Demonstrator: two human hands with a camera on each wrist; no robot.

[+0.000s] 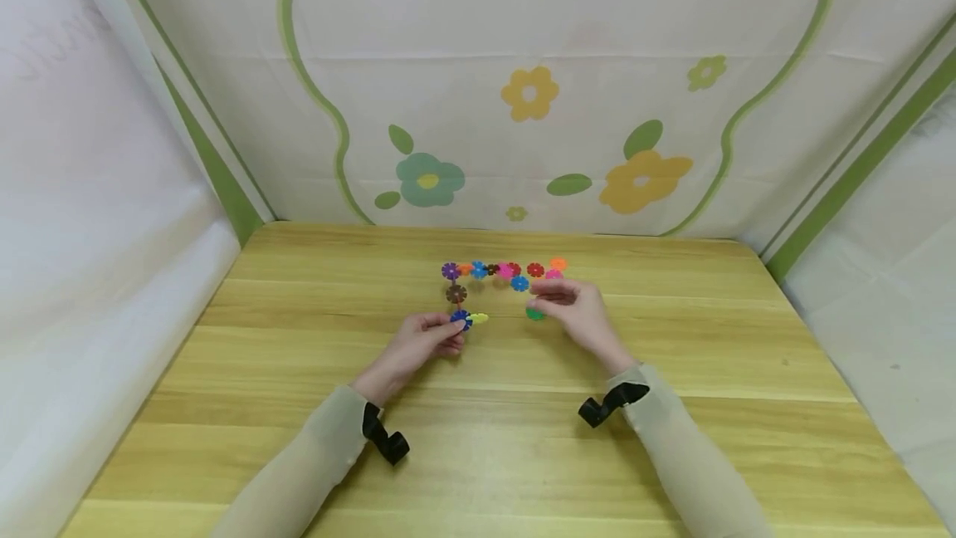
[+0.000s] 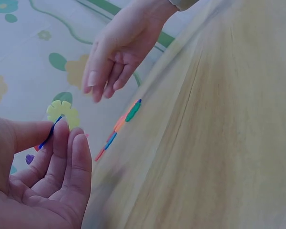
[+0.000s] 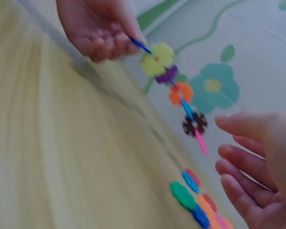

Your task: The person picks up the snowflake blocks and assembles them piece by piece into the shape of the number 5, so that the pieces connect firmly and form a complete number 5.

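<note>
My left hand (image 1: 414, 345) pinches a dark blue notched snowflake disc (image 1: 460, 320) between thumb and fingers. Slotted into that disc is a yellow disc (image 2: 63, 113). From the blue disc a linked chain runs away from me through a brown disc (image 1: 456, 294) to a purple disc (image 1: 451, 271). There it turns right, through orange, blue and dark brown discs to a pink one (image 3: 201, 142). My right hand (image 1: 582, 320) holds nothing, fingers loosely bent, over loose discs on the table. Beneath its fingertips in the head view is a green disc (image 1: 535, 314).
Loose discs lie on the wooden table (image 1: 478, 455) near the right hand: a light blue disc (image 1: 519, 283), a red disc (image 1: 535, 270), an orange disc (image 1: 558, 263) and others. A white flowered cloth (image 1: 463, 90) stands behind the table's back edge.
</note>
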